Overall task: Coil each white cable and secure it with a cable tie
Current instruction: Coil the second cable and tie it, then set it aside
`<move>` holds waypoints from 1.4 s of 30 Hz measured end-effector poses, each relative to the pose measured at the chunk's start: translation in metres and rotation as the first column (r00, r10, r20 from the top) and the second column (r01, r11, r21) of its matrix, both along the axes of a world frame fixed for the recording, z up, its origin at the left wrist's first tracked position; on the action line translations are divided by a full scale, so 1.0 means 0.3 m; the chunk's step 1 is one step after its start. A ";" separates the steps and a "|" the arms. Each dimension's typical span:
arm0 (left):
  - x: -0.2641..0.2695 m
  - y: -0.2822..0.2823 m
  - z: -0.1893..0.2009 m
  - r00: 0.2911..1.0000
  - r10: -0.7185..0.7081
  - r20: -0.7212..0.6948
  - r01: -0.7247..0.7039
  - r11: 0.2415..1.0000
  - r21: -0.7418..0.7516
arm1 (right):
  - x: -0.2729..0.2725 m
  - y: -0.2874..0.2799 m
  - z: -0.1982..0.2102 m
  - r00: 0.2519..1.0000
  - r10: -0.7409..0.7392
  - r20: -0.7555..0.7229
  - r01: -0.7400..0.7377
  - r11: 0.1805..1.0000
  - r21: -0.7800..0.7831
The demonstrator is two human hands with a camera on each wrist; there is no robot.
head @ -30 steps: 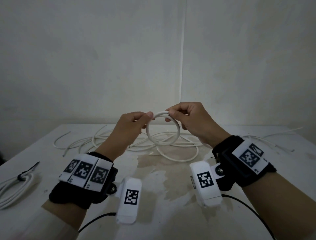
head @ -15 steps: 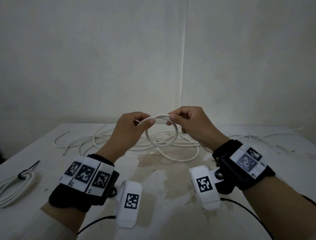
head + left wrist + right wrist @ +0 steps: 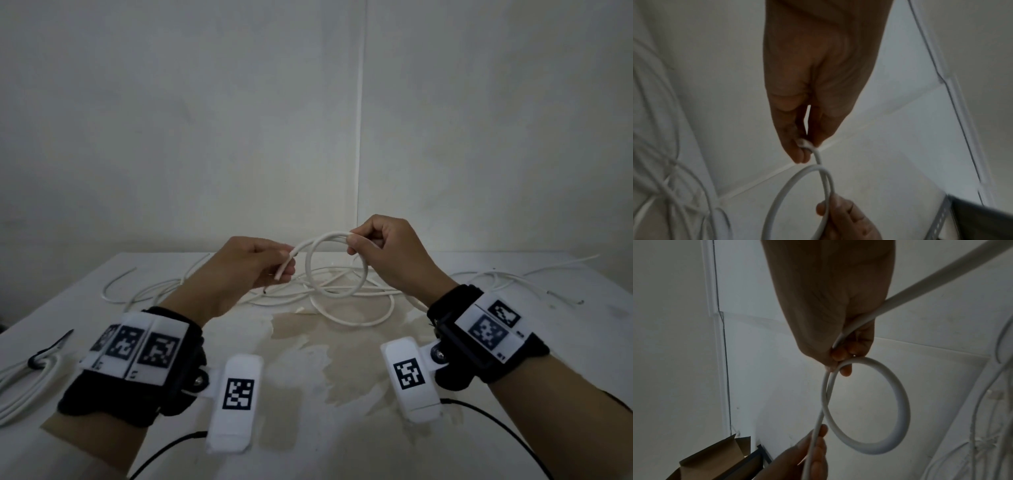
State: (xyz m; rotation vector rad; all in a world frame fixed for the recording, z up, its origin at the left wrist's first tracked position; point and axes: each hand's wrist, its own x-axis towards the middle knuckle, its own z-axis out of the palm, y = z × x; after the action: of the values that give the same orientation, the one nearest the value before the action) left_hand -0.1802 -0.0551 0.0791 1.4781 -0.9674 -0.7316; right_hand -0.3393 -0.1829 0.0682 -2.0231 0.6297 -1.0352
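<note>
White table (image 3: 102,455), stained patch (image 3: 342,346), cardboard box (image 3: 715,459)

wrists: black straps (image 3: 137,394), white marker tags (image 3: 488,330) | white camera pods (image 3: 236,394), black cables (image 3: 161,455)

A bare, dim work room, more a recording set-up than a home. A plain white wall (image 3: 171,137) fills the back, a thin trunking strip (image 3: 360,120) running straight down it. In front stands a white table (image 3: 565,342), its top blotched with a brownish stain (image 3: 329,346) and strewn with loose white cables (image 3: 356,308). The right wrist view catches an open cardboard box (image 3: 715,460) low down, beside a dark metal frame (image 3: 761,454). No furnishings or decoration show.
</note>
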 end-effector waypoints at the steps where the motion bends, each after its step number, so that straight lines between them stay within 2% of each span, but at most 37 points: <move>1: 0.000 0.005 -0.002 0.998 -0.043 -0.047 0.043 0.999 -0.015 | -0.001 -0.002 -0.002 1.000 -0.006 0.002 0.006 1.000 0.005; 4: -0.026 0.001 -0.019 0.993 -0.071 -0.099 0.064 0.995 -0.072 | 0.002 0.002 -0.006 0.999 -0.018 0.035 0.018 1.000 0.014; 8: -0.063 -0.021 -0.052 0.997 -0.058 -0.048 0.052 0.991 -0.126 | 0.003 0.012 0.000 0.996 -0.006 0.088 0.005 1.000 0.020; 11: -0.089 -0.036 -0.051 0.987 -0.091 -0.135 0.062 0.977 -0.203 | 0.001 0.020 -0.004 0.996 0.006 0.085 -0.007 1.000 0.011; 12: -0.098 -0.042 -0.048 0.990 -0.082 -0.114 0.057 0.977 -0.206 | -0.001 0.022 -0.007 0.997 0.012 0.082 -0.012 1.000 0.006; 14: -0.110 -0.053 -0.046 0.998 -0.019 0.055 0.030 0.980 -0.199 | -0.007 0.028 -0.013 0.996 0.027 0.082 -0.026 1.000 -0.007; 17: -0.104 -0.068 -0.058 0.948 0.173 0.266 -0.102 0.960 -0.261 | -0.017 0.044 -0.005 0.993 0.067 0.098 -0.067 0.998 -0.001; 19: -0.098 -0.071 -0.067 0.895 0.281 0.347 -0.169 0.932 -0.320 | -0.018 0.055 0.004 0.991 0.094 0.090 -0.095 0.995 0.011; 22: -0.098 -0.076 -0.080 0.774 0.383 0.504 -0.172 0.893 -0.415 | -0.019 0.053 0.003 0.994 0.098 0.056 -0.100 0.994 0.049; 26: -0.077 -0.088 -0.096 0.464 0.493 0.736 -0.153 0.863 -0.481 | -0.026 0.040 -0.001 0.993 0.109 0.053 -0.116 0.983 0.141; 27: -0.072 -0.091 -0.097 0.424 0.498 0.756 -0.143 0.861 -0.487 | -0.028 0.038 0.000 0.992 0.110 0.054 -0.117 0.980 0.159; 28: -0.070 -0.092 -0.097 0.439 0.486 0.755 -0.131 0.866 -0.482 | -0.030 0.038 0.001 0.992 0.110 0.056 -0.118 0.978 0.174; 29: -0.072 -0.090 -0.095 0.509 0.449 0.734 -0.112 0.880 -0.461 | -0.031 0.037 0.002 0.992 0.108 0.059 -0.118 0.976 0.185; 31: -0.084 -0.083 -0.089 0.759 0.278 0.589 -0.055 0.929 -0.367 | -0.033 0.035 0.003 0.993 0.100 0.062 -0.110 0.975 0.193; 32: -0.094 -0.080 -0.085 0.857 0.162 0.490 -0.008 0.954 -0.301 | -0.033 0.033 0.004 0.994 0.093 0.060 -0.103 0.976 0.191; 33: -0.102 -0.078 -0.083 0.895 0.093 0.437 0.026 0.966 -0.258 | -0.033 0.031 0.003 0.995 0.085 0.058 -0.094 0.978 0.188; 38: -0.104 -0.061 -0.092 0.807 0.083 0.584 0.031 0.983 -0.182 | -0.034 0.027 -0.011 0.997 0.066 0.033 -0.072 0.980 0.186; 42: -0.093 -0.046 -0.105 0.686 0.048 0.726 0.055 0.992 -0.117 | -0.037 0.026 -0.010 0.999 0.032 0.022 -0.035 0.990 0.134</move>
State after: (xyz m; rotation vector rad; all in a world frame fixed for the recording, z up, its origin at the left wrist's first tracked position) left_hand -0.2083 -0.0690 0.0475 1.6756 -1.5863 -0.0267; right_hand -0.3503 -0.1750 0.0651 -1.8979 0.6360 -0.9660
